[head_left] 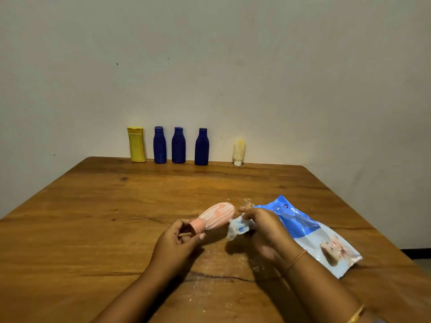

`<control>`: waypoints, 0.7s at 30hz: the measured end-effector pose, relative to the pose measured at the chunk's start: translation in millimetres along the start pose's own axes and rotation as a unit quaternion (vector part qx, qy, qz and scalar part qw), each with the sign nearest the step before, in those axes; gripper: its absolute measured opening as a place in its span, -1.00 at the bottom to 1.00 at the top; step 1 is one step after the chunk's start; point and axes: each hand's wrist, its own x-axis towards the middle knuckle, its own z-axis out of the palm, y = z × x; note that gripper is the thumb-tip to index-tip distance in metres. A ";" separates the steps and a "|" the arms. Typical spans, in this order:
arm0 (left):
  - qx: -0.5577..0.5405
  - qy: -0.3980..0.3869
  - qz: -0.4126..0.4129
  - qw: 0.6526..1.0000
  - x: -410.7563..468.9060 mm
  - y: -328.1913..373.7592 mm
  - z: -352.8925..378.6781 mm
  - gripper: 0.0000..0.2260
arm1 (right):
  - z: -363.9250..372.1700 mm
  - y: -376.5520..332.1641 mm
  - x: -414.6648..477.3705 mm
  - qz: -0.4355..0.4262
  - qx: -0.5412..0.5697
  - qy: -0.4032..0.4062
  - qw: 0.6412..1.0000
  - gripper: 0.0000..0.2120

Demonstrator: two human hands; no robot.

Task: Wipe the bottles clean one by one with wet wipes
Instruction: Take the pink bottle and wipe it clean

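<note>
Hands mid-table | left hand [179, 238] curled round cap end of pink bottle [217, 216] | right hand [263, 231] pinches crumpled wet wipe [236, 228] beside its body | wipes pack [310, 234] just right | far edge of wooden table [93, 206], by wall: one yellow bottle [137, 145], three blue bottles [178, 145], one cream bottle [239, 151] | broad wood between row and hands

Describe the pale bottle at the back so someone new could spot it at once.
Look to the far edge of the wooden table, where five bottles stand in a row along the wall. The cream bottle is at the right end, set apart from the nearest blue bottle. It alone is short, pale and standing on its white cap.
</note>
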 end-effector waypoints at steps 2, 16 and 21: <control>0.050 0.010 0.001 0.999 3.5 -3.3 -2.6 -0.78 | -4.8 -11.9 0.1 -0.041 -0.024 0.006 0.999 -0.60; 0.149 0.011 0.038 0.988 9.4 -9.0 -4.3 -0.71 | 30.3 32.8 -0.3 -0.346 -0.455 -0.093 0.815 -0.59; 0.152 0.024 0.038 0.987 13.6 -11.8 -4.7 -0.76 | 22.4 45.6 3.4 -0.376 -0.630 -0.083 0.675 -0.59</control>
